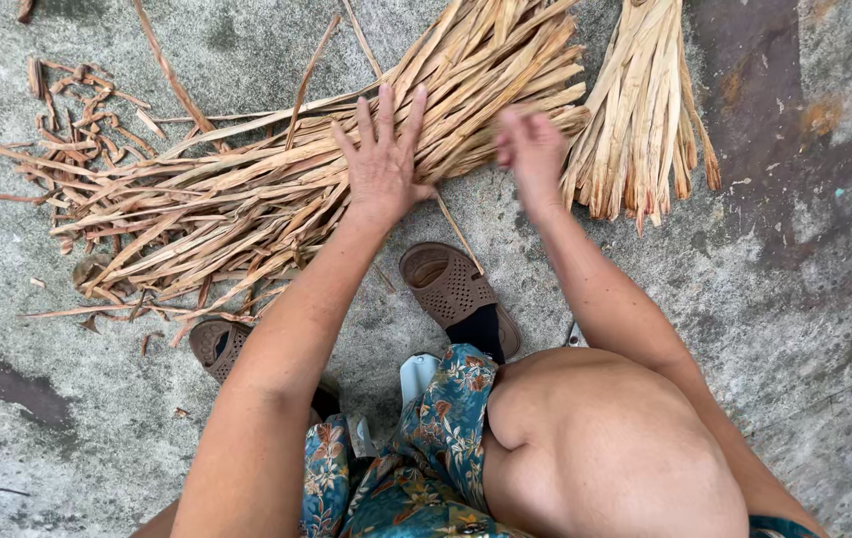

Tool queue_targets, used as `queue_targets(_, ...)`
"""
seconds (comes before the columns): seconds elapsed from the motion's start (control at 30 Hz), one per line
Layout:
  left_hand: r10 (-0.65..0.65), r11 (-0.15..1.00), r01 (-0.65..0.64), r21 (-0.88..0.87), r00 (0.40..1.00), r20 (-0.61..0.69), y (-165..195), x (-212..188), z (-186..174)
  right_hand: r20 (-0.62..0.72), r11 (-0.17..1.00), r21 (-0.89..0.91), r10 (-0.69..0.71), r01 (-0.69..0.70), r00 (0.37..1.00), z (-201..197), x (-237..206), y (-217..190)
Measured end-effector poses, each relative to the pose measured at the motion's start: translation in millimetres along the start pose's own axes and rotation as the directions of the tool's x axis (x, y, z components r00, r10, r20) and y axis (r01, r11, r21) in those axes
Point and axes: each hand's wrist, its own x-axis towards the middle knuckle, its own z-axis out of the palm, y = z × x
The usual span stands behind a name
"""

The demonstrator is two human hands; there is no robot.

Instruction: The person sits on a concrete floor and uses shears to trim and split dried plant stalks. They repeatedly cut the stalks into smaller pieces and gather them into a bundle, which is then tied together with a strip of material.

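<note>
Left hand spread wide, fingers splayed, palm pressed flat on the big pile of dried leaf strips lying across the concrete floor. Right hand blurred, raised just beside the pile's near edge; loosely open as far as could be told, nothing visibly held. Second, smaller bundle of pale strips laid just right of the right hand, cut ends pointing toward the person, reddish at the tips. Short broken scraps scattered at far left, apart from the pile. Two brown perforated slippers below the hands: one near the right forearm, the other partly hidden under the left forearm. Floral blue-green cloth at bottom centre, beside a bare knee.
</note>
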Motion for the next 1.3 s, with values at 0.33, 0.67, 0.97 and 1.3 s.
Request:
queue_targets(0.33,0.02,0.99,-0.022,-0.141,1.0,-0.017,-9,0,-20,-0.153,0.998,0.063,0.003,0.007,0.988,-44,2,1)
queue_targets(0.67,-0.54,0.603,0.417,-0.68,0.841,0.037,-55,72,-25,0.464,0.369,-0.815,-0.047,0.447,0.885,-14,-57,106)
queue_targets(0.97,-0.564,0.761,0.438,-0.478,0.812,-0.154,-39,93,-9,0.547,0.266,-0.812,0.035,0.52,0.837,5,-46,105)
queue_targets(1.3,-0.646,0.516,0.436,-0.737,0.763,-0.001,-35,78,-19,0.53,0.917,-0.392,0.155,0.079,0.833,-2,-45,48)
